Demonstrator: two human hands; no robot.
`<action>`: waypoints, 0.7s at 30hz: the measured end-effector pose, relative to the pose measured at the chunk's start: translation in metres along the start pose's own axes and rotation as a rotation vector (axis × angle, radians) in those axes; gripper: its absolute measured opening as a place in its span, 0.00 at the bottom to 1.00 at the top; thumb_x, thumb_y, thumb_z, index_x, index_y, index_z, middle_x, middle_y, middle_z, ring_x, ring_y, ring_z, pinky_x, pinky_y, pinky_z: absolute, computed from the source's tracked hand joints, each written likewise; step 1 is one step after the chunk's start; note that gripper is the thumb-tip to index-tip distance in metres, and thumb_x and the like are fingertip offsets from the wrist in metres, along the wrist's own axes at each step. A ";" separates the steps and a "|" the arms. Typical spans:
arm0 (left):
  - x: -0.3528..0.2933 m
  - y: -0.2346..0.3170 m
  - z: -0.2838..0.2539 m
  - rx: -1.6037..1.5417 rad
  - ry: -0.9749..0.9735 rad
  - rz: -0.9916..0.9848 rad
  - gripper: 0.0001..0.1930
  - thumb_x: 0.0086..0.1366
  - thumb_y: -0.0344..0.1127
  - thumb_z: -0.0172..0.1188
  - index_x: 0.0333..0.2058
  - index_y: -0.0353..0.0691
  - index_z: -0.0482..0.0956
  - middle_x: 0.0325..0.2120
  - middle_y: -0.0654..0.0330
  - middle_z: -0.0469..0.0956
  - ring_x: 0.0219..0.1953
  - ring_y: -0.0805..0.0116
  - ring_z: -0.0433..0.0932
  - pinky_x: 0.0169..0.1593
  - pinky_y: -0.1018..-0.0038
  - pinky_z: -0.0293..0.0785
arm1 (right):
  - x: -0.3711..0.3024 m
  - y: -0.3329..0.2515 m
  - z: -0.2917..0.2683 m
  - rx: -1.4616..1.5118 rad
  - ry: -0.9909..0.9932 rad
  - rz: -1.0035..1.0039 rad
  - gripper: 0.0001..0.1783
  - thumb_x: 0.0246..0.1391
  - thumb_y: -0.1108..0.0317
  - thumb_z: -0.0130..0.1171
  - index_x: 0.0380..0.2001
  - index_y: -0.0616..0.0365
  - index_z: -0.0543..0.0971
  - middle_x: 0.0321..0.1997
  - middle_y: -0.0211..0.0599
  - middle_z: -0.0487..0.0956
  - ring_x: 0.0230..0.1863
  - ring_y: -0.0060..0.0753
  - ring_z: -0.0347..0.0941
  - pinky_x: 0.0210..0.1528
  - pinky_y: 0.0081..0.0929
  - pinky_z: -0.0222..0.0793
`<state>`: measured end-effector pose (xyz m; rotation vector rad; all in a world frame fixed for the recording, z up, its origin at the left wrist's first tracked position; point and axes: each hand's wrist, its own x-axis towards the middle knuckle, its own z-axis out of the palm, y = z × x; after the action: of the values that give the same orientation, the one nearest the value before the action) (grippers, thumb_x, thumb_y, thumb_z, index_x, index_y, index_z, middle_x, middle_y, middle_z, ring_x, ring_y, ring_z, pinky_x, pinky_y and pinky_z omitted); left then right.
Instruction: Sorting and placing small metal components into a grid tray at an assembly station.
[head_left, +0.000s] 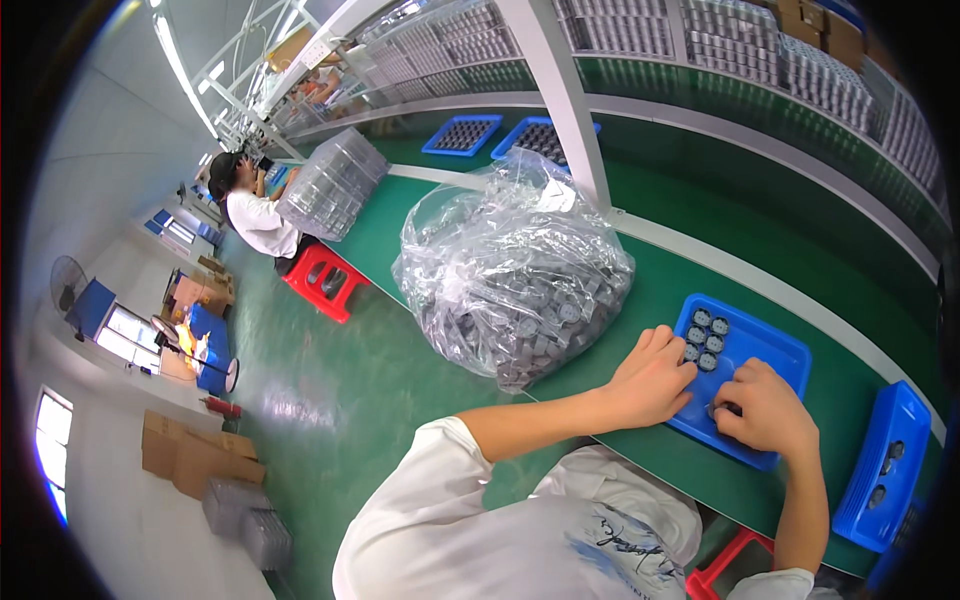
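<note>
In front of me a shallow blue tray (785, 350) lies on the green bench. Small round grey parts (708, 340), which look like plastic caps, stand in short rows at its far left corner. My left hand (655, 380) reaches over the tray's left edge beside these rows. Its fingers are curled together, and whatever they hold is hidden. Inside the tray, nearer to me, my right hand (765, 410) pinches a grey round part, mostly covered by the fingers. Left of the tray sits a big clear plastic bag (520, 270) full of loose grey parts.
At the right stands a stack of blue trays (880, 470) with a few grey parts in the top one. Filled blue trays (462, 135) lie beyond a white post (565, 100). Further left, a co-worker (262, 215) sits near stacked clear packs (335, 185) and a red stool (328, 283).
</note>
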<state>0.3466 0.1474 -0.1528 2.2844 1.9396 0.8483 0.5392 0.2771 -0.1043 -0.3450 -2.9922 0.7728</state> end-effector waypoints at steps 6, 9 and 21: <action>0.001 -0.003 0.006 0.019 -0.041 0.026 0.06 0.50 0.32 0.66 0.25 0.38 0.79 0.32 0.56 0.71 0.43 0.54 0.67 0.47 0.60 0.64 | 0.009 0.002 0.002 0.212 0.270 0.137 0.14 0.44 0.67 0.68 0.22 0.61 0.72 0.24 0.42 0.73 0.33 0.45 0.70 0.36 0.38 0.66; -0.001 -0.004 0.008 -0.020 -0.030 0.122 0.05 0.48 0.30 0.64 0.24 0.37 0.79 0.34 0.54 0.73 0.44 0.53 0.67 0.49 0.59 0.64 | 0.002 0.004 -0.001 0.304 0.303 0.198 0.16 0.42 0.67 0.70 0.22 0.61 0.71 0.24 0.39 0.71 0.30 0.42 0.68 0.31 0.35 0.64; -0.013 -0.019 0.004 -0.213 0.026 0.028 0.06 0.48 0.25 0.63 0.28 0.35 0.81 0.44 0.50 0.71 0.52 0.46 0.65 0.57 0.53 0.62 | 0.021 -0.010 0.028 -0.117 0.243 -0.065 0.12 0.39 0.74 0.68 0.28 0.63 0.76 0.34 0.44 0.71 0.42 0.50 0.68 0.44 0.43 0.66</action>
<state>0.3300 0.1409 -0.1684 2.1930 1.7357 1.0364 0.5145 0.2601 -0.1243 -0.3185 -2.8096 0.5106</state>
